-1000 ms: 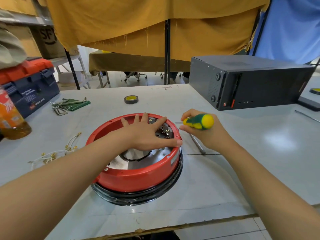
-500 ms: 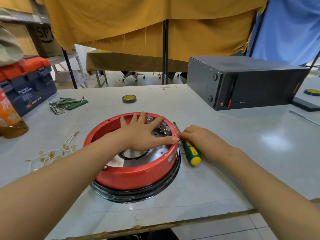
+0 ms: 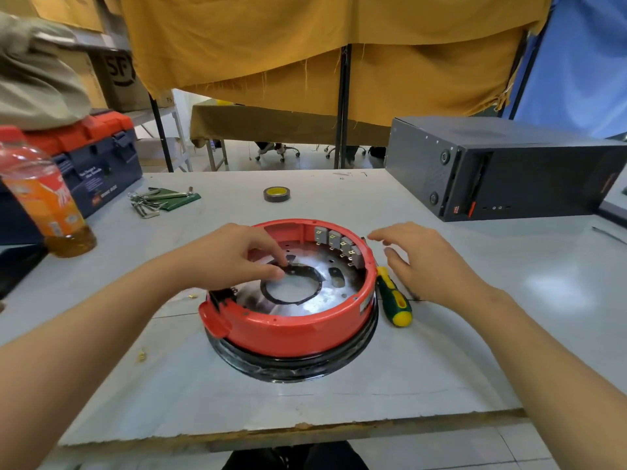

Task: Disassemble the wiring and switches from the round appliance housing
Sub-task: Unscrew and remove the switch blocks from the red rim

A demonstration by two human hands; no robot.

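Note:
The round red housing (image 3: 298,330) sits on a black base ring in the middle of the table, open side up. Several grey switches (image 3: 337,244) line its inner far-right wall. A black ring gasket (image 3: 291,293) lies around the centre hole of the metal plate. My left hand (image 3: 234,256) reaches inside the housing, thumb and fingers pinching the gasket's far-left edge. My right hand (image 3: 424,259) hovers just right of the housing, fingers relaxed, holding nothing. The green and yellow screwdriver (image 3: 393,300) lies on the table against the housing's right side.
A black computer case (image 3: 502,167) stands at the back right. A tape roll (image 3: 276,194), hex keys on a green pouch (image 3: 159,200), an orange drink bottle (image 3: 44,198) and a blue toolbox (image 3: 98,164) are at the back and left. Small brass terminals (image 3: 142,356) lie left of the housing.
My right hand laid the screwdriver down beside the housing and let go of it. My left hand left the rim and moved into the housing to pinch the black gasket.

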